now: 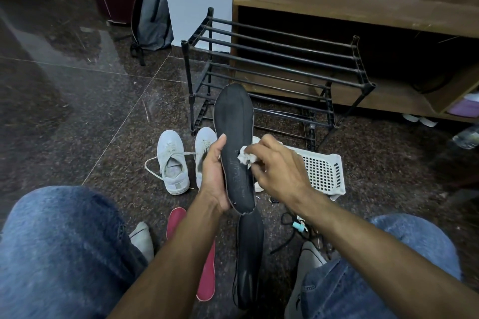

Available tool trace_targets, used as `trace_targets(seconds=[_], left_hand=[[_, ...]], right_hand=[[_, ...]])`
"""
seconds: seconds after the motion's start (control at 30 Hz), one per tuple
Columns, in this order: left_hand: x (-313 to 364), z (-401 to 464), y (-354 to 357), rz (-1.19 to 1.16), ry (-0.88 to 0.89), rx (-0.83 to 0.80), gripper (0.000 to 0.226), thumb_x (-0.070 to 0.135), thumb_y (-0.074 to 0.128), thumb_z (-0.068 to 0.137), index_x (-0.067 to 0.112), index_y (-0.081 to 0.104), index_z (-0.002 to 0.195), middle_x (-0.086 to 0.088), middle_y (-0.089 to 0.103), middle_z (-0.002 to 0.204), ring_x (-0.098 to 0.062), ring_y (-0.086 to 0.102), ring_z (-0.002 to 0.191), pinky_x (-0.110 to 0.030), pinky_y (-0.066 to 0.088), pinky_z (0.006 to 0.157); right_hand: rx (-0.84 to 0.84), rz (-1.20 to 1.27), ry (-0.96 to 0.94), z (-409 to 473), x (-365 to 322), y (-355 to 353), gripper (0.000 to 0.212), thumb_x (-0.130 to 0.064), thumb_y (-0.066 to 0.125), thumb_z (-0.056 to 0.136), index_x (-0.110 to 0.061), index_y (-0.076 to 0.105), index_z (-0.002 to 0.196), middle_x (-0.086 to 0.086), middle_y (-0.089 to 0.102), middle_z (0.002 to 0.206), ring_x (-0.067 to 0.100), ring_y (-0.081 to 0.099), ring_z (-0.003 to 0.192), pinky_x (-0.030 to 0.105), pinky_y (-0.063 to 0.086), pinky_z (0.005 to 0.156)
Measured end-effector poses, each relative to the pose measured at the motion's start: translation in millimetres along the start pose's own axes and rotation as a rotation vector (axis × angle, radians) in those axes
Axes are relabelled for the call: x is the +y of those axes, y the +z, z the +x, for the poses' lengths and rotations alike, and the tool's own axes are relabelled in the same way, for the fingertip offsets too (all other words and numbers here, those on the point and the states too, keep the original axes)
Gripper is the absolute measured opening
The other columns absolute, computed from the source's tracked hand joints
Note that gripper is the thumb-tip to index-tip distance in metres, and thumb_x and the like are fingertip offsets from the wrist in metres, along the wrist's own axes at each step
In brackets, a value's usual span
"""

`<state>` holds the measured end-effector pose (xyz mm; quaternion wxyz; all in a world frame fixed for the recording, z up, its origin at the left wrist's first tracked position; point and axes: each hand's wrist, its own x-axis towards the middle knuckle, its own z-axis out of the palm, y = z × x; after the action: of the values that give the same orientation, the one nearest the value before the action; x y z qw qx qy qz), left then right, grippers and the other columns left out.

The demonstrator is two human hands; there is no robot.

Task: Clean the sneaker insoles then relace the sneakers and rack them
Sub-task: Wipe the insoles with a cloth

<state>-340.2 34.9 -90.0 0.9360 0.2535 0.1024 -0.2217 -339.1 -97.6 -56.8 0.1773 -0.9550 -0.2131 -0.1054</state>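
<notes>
- My left hand (213, 176) grips the black insole (237, 147) upright, thumb along its edge, above the floor.
- My right hand (278, 166) pinches a white wipe (245, 155) against the insole's middle.

Left hand (213, 176) gripping black insole (234, 122) — right hand (278, 166) pressing white wipe (245, 155)

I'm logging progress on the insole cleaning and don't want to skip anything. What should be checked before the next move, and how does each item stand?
1. Black insole held firmly by left hand: ok.
2. Crumpled white wipe pinched in right hand, touching the insole: ok.
3. Insole surface clean: cannot tell.
4. Second black insole and red insole within reach on the floor: ok.
5. White sneakers fully laced: not ok, a lace trails loose.
6. Shoe rack free for sneakers: ok.
</notes>
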Motion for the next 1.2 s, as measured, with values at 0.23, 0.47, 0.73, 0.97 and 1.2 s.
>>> trace_targets(seconds=[0.23,0.47,0.73,0.97,1.2], left_hand=[[1.7,-2.9,4.1,-0.044,0.019,-0.008,0.058,0.05,0.051,0.083,0.01,0.059,0.125,-0.009,0.065,0.111,-0.023,0.063,0.101,-0.035,0.053,0.089],[-0.3,-1.8,0.7,-0.051,0.033,-0.01,0.051,0.05,0.046,0.087,0.008,0.07,0.103,-0.009,0.07,0.093,-0.023,0.069,0.085,-0.033,0.057,0.078],[-24.5,-4.4,-0.8,0.01,-0.066,-0.071,0.058,0.049,0.049,0.081,0.004,0.064,0.115,-0.015,0.064,0.109,-0.031,0.064,0.096,-0.056,0.047,0.093],[-12.1,2.8,-11.8,-0.06,0.051,0.04,0.055,0.055,0.053,0.082,0.006,0.068,0.103,-0.014,0.067,0.093,-0.027,0.064,0.081,-0.037,0.053,0.077],[-24.9,3.9,-3.4,-0.043,-0.012,-0.005,0.053,0.057,0.047,0.087,0.014,0.073,0.106,-0.011,0.068,0.107,-0.025,0.062,0.1,-0.055,0.035,0.107]], right_hand=[[-0.08,0.249,-0.115,8.3,-1.2,-1.6,0.021,-0.023,0.06,0.081,-0.022,0.073,0.097,-0.007,0.051,0.09,0.012,0.052,0.074,0.033,0.048,0.061],[-0.125,0.372,0.06,8.1,-1.5,5.5,0.016,-0.023,0.069,0.086,-0.024,0.061,0.1,-0.011,0.06,0.078,0.009,0.056,0.073,0.04,0.051,0.073],[-0.002,-0.122,0.054,64.4,17.9,-21.4,0.019,-0.034,0.059,0.094,-0.03,0.072,0.107,-0.006,0.06,0.103,0.024,0.061,0.096,0.033,0.044,0.071],[-0.265,0.101,-0.111,3.5,-24.8,-13.0,0.016,-0.02,0.061,0.09,-0.024,0.074,0.099,-0.007,0.066,0.095,0.022,0.063,0.091,0.039,0.052,0.078],[-0.047,-0.13,0.066,31.6,1.7,-21.8,0.014,-0.027,0.056,0.093,-0.025,0.07,0.098,-0.004,0.065,0.096,0.031,0.065,0.084,0.034,0.048,0.069]])
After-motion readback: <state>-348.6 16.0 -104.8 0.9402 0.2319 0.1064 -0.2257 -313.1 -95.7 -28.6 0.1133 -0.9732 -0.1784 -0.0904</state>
